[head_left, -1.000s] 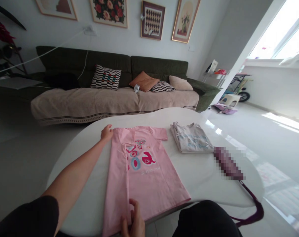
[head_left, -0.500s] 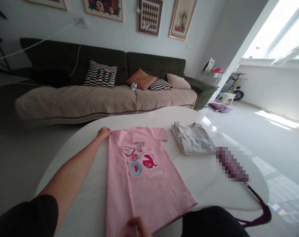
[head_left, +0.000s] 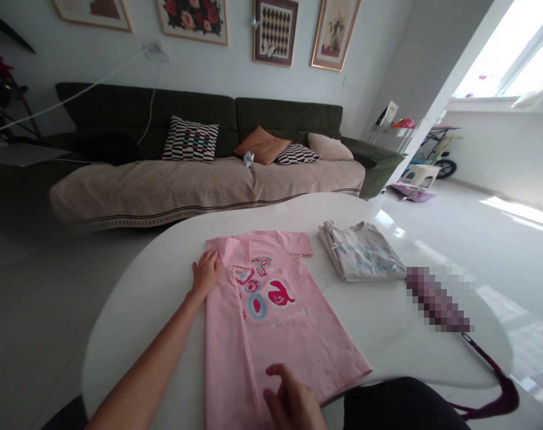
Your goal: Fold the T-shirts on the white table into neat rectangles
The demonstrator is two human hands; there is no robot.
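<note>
A pink T-shirt with a red and blue print lies on the white oval table, its left side folded inward. My left hand lies flat and open on the folded left edge near the shoulder. My right hand hovers open over the shirt's lower hem, fingers spread and a little blurred. To the right lies a folded grey shirt.
A blurred purple object with a dark strap lies at the table's right edge. Behind the table stands a dark green sofa with several cushions and a beige cover. A dark-clothed knee shows below the table.
My left hand slid from the shirt's top corner down onto the folded edge. My right hand let go of the hem and lifted, fingers spreading.
</note>
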